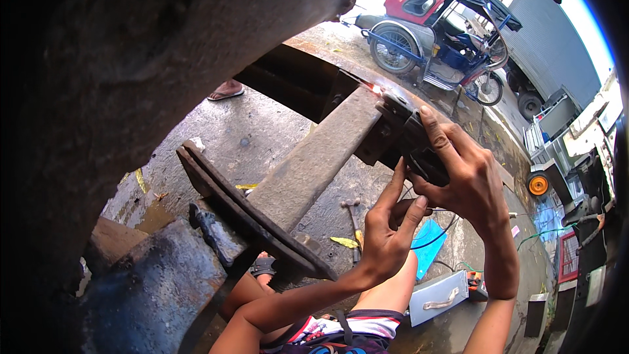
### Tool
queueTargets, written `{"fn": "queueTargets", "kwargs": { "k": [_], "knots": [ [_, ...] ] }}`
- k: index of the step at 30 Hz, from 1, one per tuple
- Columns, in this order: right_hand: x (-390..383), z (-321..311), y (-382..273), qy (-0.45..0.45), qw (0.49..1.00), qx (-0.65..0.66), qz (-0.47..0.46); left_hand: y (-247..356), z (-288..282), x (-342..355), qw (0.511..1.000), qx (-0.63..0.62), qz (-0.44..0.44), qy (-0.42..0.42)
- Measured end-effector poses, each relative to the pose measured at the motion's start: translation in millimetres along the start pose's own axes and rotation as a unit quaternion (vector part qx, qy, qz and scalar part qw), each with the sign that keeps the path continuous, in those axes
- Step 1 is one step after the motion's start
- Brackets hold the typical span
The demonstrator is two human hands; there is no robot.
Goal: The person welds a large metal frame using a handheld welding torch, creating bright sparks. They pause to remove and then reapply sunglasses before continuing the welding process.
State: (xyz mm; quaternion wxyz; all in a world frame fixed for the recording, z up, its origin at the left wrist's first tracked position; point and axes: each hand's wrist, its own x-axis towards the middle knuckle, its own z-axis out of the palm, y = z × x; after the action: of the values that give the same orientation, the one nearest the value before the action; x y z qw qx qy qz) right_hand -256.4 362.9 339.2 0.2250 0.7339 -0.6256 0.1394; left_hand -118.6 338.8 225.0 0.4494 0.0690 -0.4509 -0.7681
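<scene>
My right hand (462,170) grips a dark metal bracket (409,134) at the far end of a long rusty leaf-spring bar (308,164). Just below it, my left hand (386,226) has its fingers raised, the fingertips touching the underside of the bracket, and seems to hold a small dark part against the palm. The bar slopes down toward me onto stacked dark spring leaves (249,213). A bright spark or glint (377,88) shows at the bar's top edge.
A large rusty vehicle body (131,46) overhangs the left and top. On the concrete below lie a hammer (354,219), a blue sheet (429,246) and a grey metal toolbox (439,296). A red-and-blue tricycle sidecar (439,26) and a grey truck (550,46) stand behind. Another person's sandalled foot (226,90) is upper left.
</scene>
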Motion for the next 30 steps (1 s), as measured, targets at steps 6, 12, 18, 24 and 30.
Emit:
{"fn": "queueTargets", "kwargs": {
  "k": [6,12,18,24,30],
  "knots": [
    [2.0,1.5,-0.8,-0.007,1.0,-0.002,0.0,-0.5,0.3,1.3,1.0,-0.009,0.002,0.014],
    [2.4,3.3,-0.6,-0.004,1.0,-0.007,0.0,-0.1,-1.0,2.2,1.0,-0.011,-0.006,0.016],
    [2.1,4.4,-0.2,-0.01,1.0,0.0,0.005,-3.4,-2.3,3.2,1.0,-0.022,0.0,0.013],
    [2.3,4.7,0.5,-0.006,1.0,-0.002,-0.002,-0.4,-1.0,3.5,1.0,-0.022,-0.008,0.015],
    [3.3,6.1,-0.9,-0.018,1.0,-0.001,0.011,0.8,-2.3,4.3,1.0,-0.022,-0.006,0.011]
  ]
}}
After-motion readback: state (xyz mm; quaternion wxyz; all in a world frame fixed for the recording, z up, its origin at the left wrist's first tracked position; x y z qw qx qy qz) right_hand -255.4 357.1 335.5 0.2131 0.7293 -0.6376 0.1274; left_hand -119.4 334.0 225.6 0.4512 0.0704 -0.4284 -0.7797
